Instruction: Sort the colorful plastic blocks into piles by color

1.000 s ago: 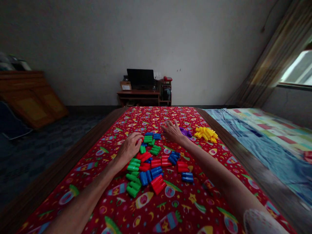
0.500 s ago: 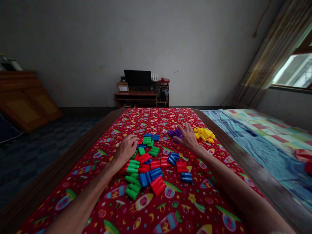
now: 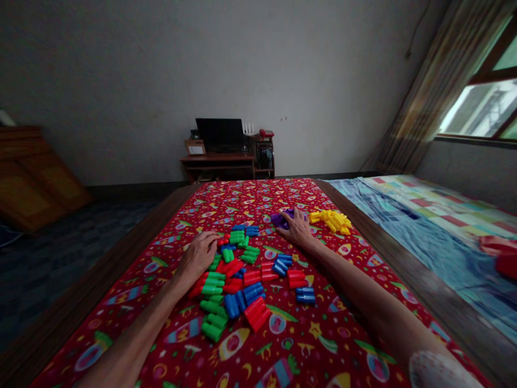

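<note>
Two bare hands over a red cloth (image 3: 238, 369). Right hand (image 3: 299, 230): fingers loosely spread, thumb apart, lying over the purple blocks (image 3: 276, 220); these show beneath and to the left of the fingertips. Whether any one is gripped: cannot tell. Left hand (image 3: 197, 253): fingers curved and close together, tips at a small red piece (image 3: 221, 241); pinch or mere contact not distinguishable.

Just right of the left fingertips: green blocks (image 3: 237, 237), with blue blocks (image 3: 252, 230) beside them and slightly beyond. Nearer the wearer than those fingertips: a mixed scatter of green, blue and red blocks (image 3: 257, 314), several touching. Just right of the right fingers: yellow blocks (image 3: 333, 221), heaped. Nearer the wearer than the right fingers: one red block (image 3: 297, 278) and one blue block (image 3: 305, 295), close together.

Well beyond both sets of fingers: desk (image 3: 218, 158), monitor (image 3: 220, 133), red phone (image 3: 266, 133).
</note>
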Action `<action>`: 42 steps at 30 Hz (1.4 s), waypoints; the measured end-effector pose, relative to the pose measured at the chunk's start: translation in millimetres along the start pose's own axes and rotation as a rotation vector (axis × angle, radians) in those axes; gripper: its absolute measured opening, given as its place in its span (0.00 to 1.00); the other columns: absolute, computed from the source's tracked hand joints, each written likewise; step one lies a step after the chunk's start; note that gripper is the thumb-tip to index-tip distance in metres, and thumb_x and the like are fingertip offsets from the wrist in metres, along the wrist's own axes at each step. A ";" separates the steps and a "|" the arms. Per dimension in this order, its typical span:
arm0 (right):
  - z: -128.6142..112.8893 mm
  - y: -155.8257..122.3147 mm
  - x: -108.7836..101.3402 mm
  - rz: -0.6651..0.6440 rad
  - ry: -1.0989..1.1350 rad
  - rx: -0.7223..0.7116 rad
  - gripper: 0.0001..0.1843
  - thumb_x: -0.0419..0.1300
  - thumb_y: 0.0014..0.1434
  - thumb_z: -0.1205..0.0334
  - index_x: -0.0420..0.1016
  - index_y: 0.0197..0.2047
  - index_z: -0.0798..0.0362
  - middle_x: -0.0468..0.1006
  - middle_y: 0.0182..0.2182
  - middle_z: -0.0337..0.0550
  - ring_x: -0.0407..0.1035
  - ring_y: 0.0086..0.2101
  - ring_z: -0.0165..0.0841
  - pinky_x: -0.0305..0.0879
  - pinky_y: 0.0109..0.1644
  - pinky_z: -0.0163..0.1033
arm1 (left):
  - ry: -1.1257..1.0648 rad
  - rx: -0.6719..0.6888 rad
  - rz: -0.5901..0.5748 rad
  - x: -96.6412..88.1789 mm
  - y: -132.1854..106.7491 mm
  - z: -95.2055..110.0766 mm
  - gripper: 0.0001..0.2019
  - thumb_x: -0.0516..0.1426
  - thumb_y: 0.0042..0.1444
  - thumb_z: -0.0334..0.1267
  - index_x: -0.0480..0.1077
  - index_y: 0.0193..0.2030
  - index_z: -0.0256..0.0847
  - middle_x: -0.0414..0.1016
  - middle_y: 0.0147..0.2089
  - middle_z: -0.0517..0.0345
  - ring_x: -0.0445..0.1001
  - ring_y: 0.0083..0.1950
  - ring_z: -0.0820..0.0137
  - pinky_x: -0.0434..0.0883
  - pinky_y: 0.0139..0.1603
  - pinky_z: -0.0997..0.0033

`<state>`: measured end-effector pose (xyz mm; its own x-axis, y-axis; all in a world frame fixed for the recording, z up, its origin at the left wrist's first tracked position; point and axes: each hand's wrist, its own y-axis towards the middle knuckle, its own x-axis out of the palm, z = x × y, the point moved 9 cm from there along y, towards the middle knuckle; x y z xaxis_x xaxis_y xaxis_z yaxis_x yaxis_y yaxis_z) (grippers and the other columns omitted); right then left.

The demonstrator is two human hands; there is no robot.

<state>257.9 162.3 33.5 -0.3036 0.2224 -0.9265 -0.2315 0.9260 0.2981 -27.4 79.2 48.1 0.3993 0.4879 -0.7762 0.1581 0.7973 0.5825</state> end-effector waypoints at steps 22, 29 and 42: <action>77.1 3.2 -30.6 -0.123 -0.103 -0.299 0.14 0.54 0.63 0.62 0.76 0.48 0.54 0.80 0.44 0.50 0.71 0.46 0.38 0.61 0.56 0.43 | 0.013 0.006 -0.011 4.2 -2.4 -5.8 0.13 0.47 0.56 0.37 0.73 0.37 0.41 0.78 0.44 0.48 0.77 0.46 0.61 0.74 0.51 0.61; 88.7 -21.3 -49.7 -0.111 0.076 -0.454 0.13 0.51 0.60 0.67 0.78 0.36 0.53 0.80 0.39 0.47 0.72 0.41 0.34 0.63 0.54 0.43 | 0.015 -0.022 -0.028 5.6 -3.0 -8.0 0.14 0.46 0.56 0.38 0.73 0.38 0.40 0.78 0.44 0.47 0.77 0.47 0.61 0.74 0.52 0.61; 88.9 -36.8 -57.2 0.028 0.108 -0.488 0.14 0.52 0.61 0.68 0.80 0.38 0.51 0.81 0.39 0.48 0.65 0.57 0.41 0.63 0.59 0.53 | 0.023 -0.016 -0.038 5.6 -3.1 -8.4 0.14 0.47 0.56 0.37 0.73 0.37 0.40 0.78 0.44 0.46 0.77 0.46 0.60 0.74 0.51 0.59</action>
<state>365.9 142.6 55.1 -0.4038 0.1885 -0.8952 -0.6194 0.6638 0.4191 -33.2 82.5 40.0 0.3728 0.4651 -0.8029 0.1580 0.8209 0.5488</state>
